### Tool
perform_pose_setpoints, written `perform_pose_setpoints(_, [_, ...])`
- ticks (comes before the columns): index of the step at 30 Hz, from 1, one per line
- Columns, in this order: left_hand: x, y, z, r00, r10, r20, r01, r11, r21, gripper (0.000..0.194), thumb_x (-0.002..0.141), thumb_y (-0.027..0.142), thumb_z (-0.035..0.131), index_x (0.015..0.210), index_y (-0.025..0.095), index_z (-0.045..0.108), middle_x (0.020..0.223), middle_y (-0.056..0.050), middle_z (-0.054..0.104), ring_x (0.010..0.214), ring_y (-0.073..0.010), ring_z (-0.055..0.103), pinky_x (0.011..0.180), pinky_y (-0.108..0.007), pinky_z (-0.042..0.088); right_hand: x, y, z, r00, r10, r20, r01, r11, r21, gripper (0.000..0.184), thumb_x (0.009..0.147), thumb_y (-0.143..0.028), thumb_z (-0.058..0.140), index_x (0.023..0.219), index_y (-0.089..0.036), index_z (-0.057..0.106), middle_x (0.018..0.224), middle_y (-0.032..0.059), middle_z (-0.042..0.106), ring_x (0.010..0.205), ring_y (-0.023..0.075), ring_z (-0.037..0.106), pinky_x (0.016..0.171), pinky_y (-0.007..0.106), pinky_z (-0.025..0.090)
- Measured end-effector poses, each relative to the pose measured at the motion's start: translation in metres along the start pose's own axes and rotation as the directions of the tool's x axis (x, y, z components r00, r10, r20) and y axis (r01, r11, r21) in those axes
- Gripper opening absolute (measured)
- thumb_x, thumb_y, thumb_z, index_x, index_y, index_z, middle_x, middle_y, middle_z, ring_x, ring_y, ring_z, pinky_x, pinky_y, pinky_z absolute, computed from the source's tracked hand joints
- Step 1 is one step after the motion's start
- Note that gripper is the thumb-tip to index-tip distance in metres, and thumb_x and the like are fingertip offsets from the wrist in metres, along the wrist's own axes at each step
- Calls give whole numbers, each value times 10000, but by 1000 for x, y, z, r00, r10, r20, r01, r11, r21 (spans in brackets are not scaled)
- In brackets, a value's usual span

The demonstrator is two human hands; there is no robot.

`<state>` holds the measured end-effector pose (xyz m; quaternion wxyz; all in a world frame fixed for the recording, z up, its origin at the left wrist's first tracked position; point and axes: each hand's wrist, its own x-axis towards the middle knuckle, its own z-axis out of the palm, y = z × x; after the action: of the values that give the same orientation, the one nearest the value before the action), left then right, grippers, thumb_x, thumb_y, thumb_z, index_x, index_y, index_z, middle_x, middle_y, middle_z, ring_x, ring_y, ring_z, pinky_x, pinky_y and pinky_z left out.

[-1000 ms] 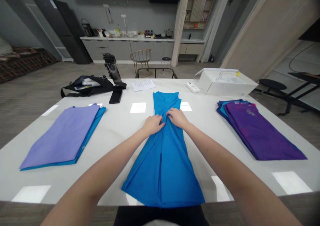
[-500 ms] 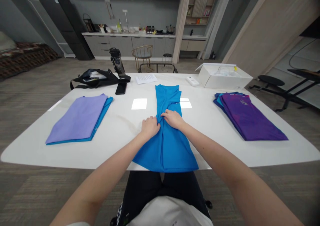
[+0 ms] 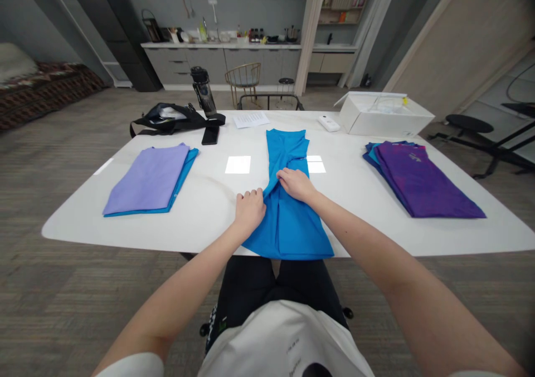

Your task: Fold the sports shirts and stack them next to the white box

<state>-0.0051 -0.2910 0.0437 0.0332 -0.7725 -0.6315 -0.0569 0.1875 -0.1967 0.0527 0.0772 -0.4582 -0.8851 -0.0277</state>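
Blue garment [image 3: 298, 226] lies lengthwise on the white tabletop [image 3: 217, 185], centred before the person, hem at the near edge; this placing likely gives both arms equal reach. Lilac garment [image 3: 148, 179] at left and purple garment [image 3: 428, 185] at right lie folded, well apart from it, presumably so neither snags the blue cloth.

Left hand [image 3: 249, 210]: fingers curled closed on the garment's left edge. Right hand [image 3: 297, 184]: fingers pinching a fold near its middle. A ridge of cloth runs between the grips, seemingly kept taut. Fingertips partly hidden; pinch firmness uncertain.
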Motion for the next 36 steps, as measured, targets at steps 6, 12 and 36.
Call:
perform_pose_setpoints(6, [-50, -8, -7, 998, -57, -12, 58, 997, 54, 212, 952, 199, 460, 1022, 154, 654, 1006, -149, 682, 988, -322, 631, 841, -441, 369, -27, -22, 4, 999, -48, 16, 48, 999, 4, 285, 1021, -239, 505, 1278, -226, 628, 1169, 101, 641, 1039, 253, 602, 775, 334, 333])
perform_pose_setpoints(12, [-99, -18, -16, 989, -118, -85, 124, 990, 72, 209, 945, 188, 458, 949, 164, 666, 938, -140, 672, 958, -322, 610, 825, -452, 351, -38, -86, 10, 966, -260, -2, 260, 966, 12, 231, 1029, -246, 506, 1180, -224, 679, 1129, 89, 637, 992, 231, 576, 813, 348, 298])
perform_pose_setpoints(36, [-135, 61, -11, 956, 163, -243, -202, 968, -148, 246, 1022, 238, 449, 1185, 222, 632, 1058, -101, 695, 1020, -275, 591, 971, -467, 355, -178, -58, -7, 978, -159, -134, 162, 987, 16, 342, 987, -133, 439, 1215, -182, 690, 1079, 117, 648, 976, 239, 554, 855, 366, 359])
